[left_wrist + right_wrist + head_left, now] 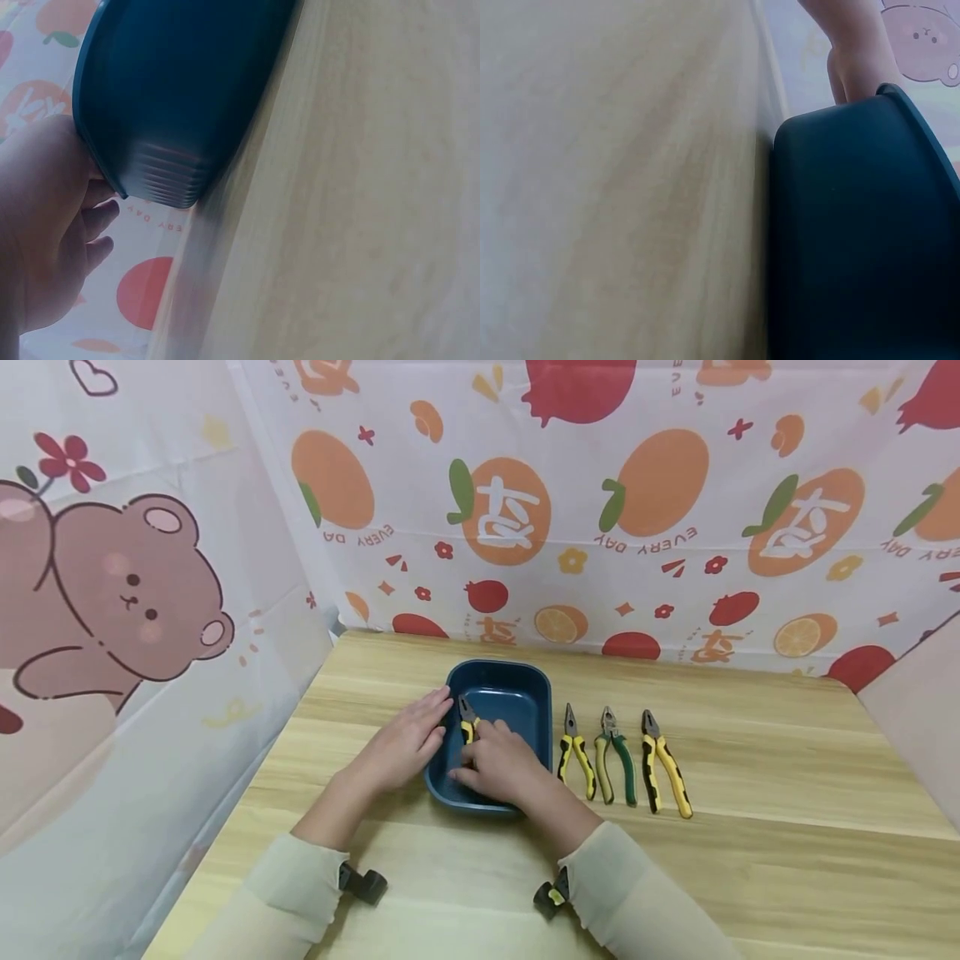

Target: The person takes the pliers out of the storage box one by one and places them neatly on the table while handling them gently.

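A dark blue rectangular tub stands on the wooden table. Inside it, along the left wall, lies a pair of pliers with a dark head and yellow-black handles. My right hand reaches into the tub and grips the pliers by the handles, which it partly hides. With fingers extended, my left hand touches the tub's left rim. The left wrist view shows that hand at the rim, outside the wall of the tub. In the right wrist view the tub hides my right hand.
Right of the tub, three pliers stand in a row: yellow-black long-nose pliers, green-handled pliers and larger yellow-black pliers. A fruit-print cloth hangs behind the table, and a bear-print cloth at the left.
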`<state>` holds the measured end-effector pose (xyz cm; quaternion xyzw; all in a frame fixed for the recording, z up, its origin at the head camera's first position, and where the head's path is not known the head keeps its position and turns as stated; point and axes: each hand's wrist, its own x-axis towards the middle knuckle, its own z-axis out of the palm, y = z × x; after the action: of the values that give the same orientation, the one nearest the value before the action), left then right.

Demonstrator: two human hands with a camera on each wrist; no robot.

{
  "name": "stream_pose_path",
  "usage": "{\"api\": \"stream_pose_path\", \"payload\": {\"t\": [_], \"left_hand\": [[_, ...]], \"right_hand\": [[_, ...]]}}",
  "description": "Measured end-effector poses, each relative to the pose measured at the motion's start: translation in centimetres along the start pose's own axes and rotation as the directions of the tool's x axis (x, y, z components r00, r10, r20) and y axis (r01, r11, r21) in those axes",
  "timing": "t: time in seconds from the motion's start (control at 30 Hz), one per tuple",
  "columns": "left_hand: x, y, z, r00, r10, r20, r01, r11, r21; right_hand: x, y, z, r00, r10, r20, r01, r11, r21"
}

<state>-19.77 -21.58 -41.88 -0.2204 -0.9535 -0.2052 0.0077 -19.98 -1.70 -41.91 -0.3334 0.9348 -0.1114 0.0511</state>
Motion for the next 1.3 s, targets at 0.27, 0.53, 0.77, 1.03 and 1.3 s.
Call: {"api": "stream_pose_path", "payload": {"t": [0.27,0.53,0.77,1.03,1.3], "left_hand": [[-0.2,-0.1,0.2,1.0,0.012,0.001,-0.012,1.0,-0.003],[-0.3,0.1,0.0,1.0,0.012,-0.005,-0.012,1.0,-0.015],[-0.3,0.2,0.0,1.0,0.014,-0.007,-0.014,1.0,-0.011],[-0.2,0.1,0.1,1.0,0.015,-0.01,-0.016,1.0,-0.013],[0.1,-0.2,0.0,1.0,0.008,-0.006,-0.008,1.0,-0.005]], "right_hand": [[0.5,0.2,-0.4,0.945,0.323,0.04,-0.322,0.946,-0.041],[0.7,0.7,-0.8,0.934,0.335,0.126,-0.339,0.94,0.016],[1.7,1.3,-1.0,0.883,0.409,0.23,-0.415,0.909,-0.024],[2.9,2.0,-0.7,0.868,0.439,0.233,-0.455,0.89,0.021],[3.0,2.4,-0.9,0.833,0.521,0.188,-0.554,0.78,0.293]]}}
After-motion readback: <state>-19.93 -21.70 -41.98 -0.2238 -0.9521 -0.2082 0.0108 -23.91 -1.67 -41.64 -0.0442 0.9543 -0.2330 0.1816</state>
